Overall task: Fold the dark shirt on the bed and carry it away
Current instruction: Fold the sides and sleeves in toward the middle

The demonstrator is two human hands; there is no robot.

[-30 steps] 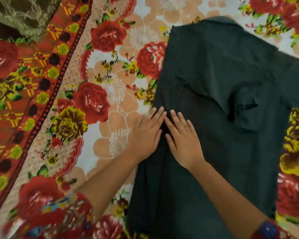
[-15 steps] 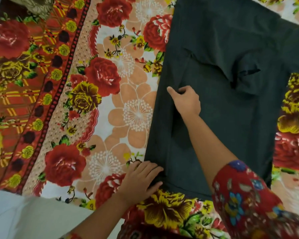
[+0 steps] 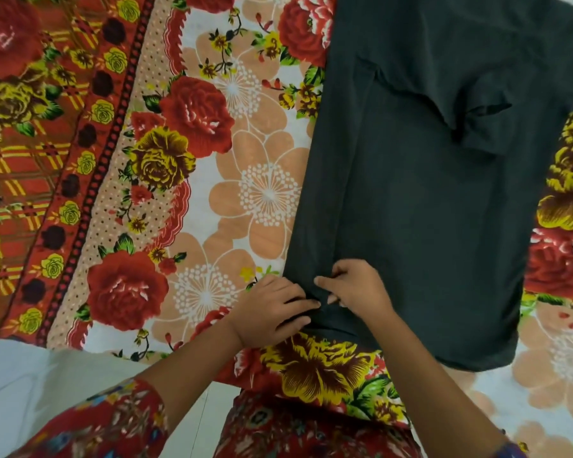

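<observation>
The dark shirt (image 3: 427, 193) lies flat on the bed, its left side folded inward along a lengthwise crease and a sleeve laid across its upper part. My left hand (image 3: 272, 309) and my right hand (image 3: 351, 287) meet at the shirt's near left corner by the hem. Both pinch the dark fabric there, fingertips touching. The shirt's top runs out of the frame.
A floral bedsheet (image 3: 186, 180) in red, yellow and peach covers the bed. Its near edge (image 3: 106, 350) ends above a pale floor (image 3: 47, 385) at lower left. My red flowered sleeves show at the bottom.
My right hand has come down from the shirt's middle to the hem corner, joining my left hand. Both hands now grip the fabric. The camera view has shifted toward the bed's near edge.
</observation>
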